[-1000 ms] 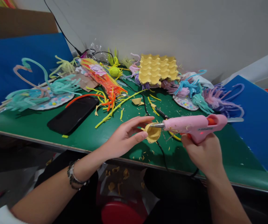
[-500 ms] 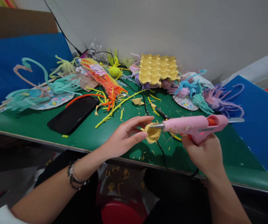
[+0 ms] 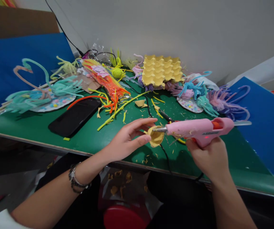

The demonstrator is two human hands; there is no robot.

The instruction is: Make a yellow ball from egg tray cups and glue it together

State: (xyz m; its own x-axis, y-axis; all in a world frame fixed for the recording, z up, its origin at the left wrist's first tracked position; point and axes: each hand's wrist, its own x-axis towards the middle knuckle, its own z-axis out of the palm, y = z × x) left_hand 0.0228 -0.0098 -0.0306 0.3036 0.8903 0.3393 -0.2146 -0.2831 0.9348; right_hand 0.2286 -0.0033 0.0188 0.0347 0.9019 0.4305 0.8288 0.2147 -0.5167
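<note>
Above the green table's front part, my left hand [image 3: 129, 138] holds a small yellow egg-carton cup [image 3: 157, 139] between thumb and fingers, its hollow side facing me. My right hand [image 3: 209, 157] is wrapped round the handle of a pink hot glue gun [image 3: 191, 127], which points left with a small red light lit. The gun's metal nozzle sits at the cup's opening; whether it touches the inside I cannot tell. A clear glue stick [image 3: 243, 123] sticks out of the gun's back.
A black phone [image 3: 74, 117] lies left on the green table [image 3: 237, 159]. A yellow egg tray [image 3: 162, 71] stands at the back among pipe-cleaner figures [image 3: 66, 86]. Orange pipe cleaners [image 3: 107, 81], yellow scraps and a black cord lie between. Blue boards [image 3: 265, 133] flank both sides.
Almost nothing differs. The glue gun and my right hand have shifted very slightly, and the cup stays in my left hand.
</note>
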